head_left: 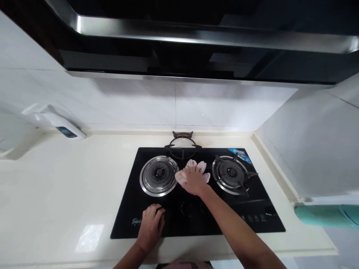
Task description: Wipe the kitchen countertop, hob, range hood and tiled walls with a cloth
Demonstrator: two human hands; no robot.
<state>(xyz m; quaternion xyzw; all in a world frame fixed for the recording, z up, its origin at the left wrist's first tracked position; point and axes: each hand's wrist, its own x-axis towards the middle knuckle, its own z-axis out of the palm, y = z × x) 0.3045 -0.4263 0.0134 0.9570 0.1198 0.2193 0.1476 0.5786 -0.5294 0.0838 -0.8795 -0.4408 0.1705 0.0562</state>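
Right forearm (232, 228) enters from the bottom edge and ends in the right hand (193, 180), open and palm down, fingers spread over a crumpled pale pink cloth (181, 177). Cloth lies on the black glass gas hob (126, 220), midway between the two front burners, pressed flat under the hand, with its edges bunching out around the fingers. Left hand (150, 228) sits apart at the front of the glass, fingers loosely curled, knuckles up, nothing visible in it; the palm is hidden. Just beside it, small pale maker's lettering marks the glass. Left burner (159, 175) has a steel ring and no pan support; right burner (231, 172) keeps its dark iron grate, and a blue sticker (239, 155) sits behind it. Rear iron pan support (183, 146) stands at the back edge of the hob. Around the hob runs a cream countertop (56, 186), backed by white wall tiles (134, 104). Above hangs a black and steel range hood (196, 41).
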